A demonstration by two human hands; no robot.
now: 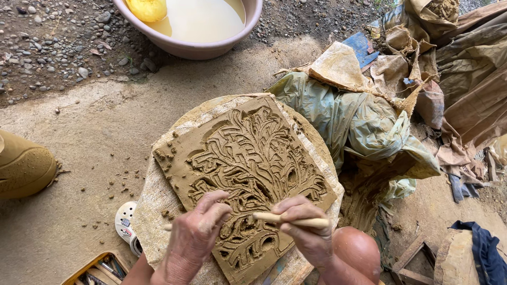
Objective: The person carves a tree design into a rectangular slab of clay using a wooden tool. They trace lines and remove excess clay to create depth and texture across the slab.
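A square slab of wet brown clay [248, 158], carved with a branching leaf pattern, lies tilted on a cloth-covered round board [153, 211]. My left hand [196, 232] rests its fingers on the slab's near part. My right hand [306, 227] grips a pale wooden stick tool [288, 219], held nearly level over the carving, its left end at the clay beside my left fingers. A thin pale stick end shows left of my left hand; what it belongs to is hidden.
A pink basin [195, 47] of cloudy water with a yellow sponge [147, 9] stands at the top. Crumpled muddy plastic sheets [364, 126] lie to the right. A tray of tools [100, 269] sits bottom left, a tan shoe [24, 166] at far left, and a white sandal [125, 219] by the board.
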